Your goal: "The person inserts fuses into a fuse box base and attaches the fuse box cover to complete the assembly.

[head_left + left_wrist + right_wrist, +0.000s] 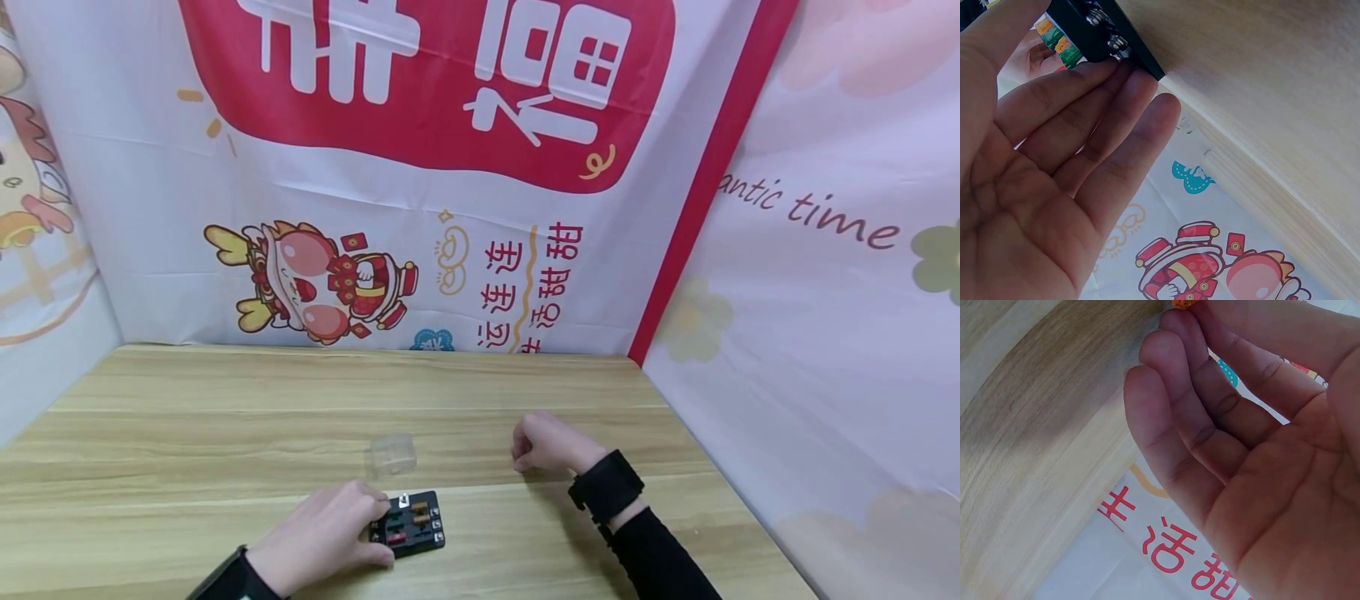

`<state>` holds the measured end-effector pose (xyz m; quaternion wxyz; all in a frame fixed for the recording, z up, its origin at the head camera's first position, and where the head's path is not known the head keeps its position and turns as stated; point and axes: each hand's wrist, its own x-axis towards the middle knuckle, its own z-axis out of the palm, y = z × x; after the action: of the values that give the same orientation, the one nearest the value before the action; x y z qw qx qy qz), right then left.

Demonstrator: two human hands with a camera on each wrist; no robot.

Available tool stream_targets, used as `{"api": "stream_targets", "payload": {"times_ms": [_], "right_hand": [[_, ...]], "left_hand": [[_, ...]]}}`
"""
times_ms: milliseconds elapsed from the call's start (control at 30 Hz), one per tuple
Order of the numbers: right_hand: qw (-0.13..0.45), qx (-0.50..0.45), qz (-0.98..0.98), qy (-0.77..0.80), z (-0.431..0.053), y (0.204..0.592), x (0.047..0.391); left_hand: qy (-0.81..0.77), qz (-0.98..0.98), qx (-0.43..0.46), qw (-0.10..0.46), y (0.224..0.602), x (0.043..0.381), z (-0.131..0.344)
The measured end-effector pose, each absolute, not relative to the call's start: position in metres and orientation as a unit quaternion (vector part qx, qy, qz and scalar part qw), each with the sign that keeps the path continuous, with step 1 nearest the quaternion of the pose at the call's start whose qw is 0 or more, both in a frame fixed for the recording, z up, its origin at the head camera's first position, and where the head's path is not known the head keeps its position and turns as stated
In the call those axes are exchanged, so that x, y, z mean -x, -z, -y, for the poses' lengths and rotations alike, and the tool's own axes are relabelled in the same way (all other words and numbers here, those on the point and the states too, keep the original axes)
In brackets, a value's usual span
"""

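A black fuse block carrying several small coloured blade fuses lies on the table, near the middle front in the head view. My left hand holds it by its left side, thumb at the near edge and fingers at the far edge. In the left wrist view the fingertips touch the block's black base, beside its metal screws. Farther right, my right hand is low over the tabletop, apart from the block. It pinches a small orange blade fuse, mostly cut off by the right wrist view's top edge and hidden in the head view.
A clear plastic cover lies on the wooden table just beyond the fuse block. Behind the table hangs a printed red and white cloth, and another pale printed cloth borders the right side.
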<state>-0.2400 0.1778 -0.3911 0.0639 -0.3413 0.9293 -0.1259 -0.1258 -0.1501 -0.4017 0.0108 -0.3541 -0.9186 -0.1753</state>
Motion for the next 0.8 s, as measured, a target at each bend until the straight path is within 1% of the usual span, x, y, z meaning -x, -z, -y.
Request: {"api": "stream_targets", "payload": {"times_ms": [367, 567, 800], "right_hand": [[0.109, 0.333, -0.929, 0.119, -0.1770, 0.3874, 0.2377], [0.109, 0.330, -0.930, 0.122, -0.1766, 0.3875, 0.2363], [0.105, 0.323, -0.932, 0.125, -0.1778, 0.3885, 0.2379]], "left_hand": [[0.177, 0.917, 0.358, 0.011, 0.4010, 0.1276, 0.1517], [0.180, 0.917, 0.356, -0.003, 0.4000, 0.1282, 0.1527], [0.181, 0.915, 0.360, -0.001, 0.3999, 0.1283, 0.1531]]}}
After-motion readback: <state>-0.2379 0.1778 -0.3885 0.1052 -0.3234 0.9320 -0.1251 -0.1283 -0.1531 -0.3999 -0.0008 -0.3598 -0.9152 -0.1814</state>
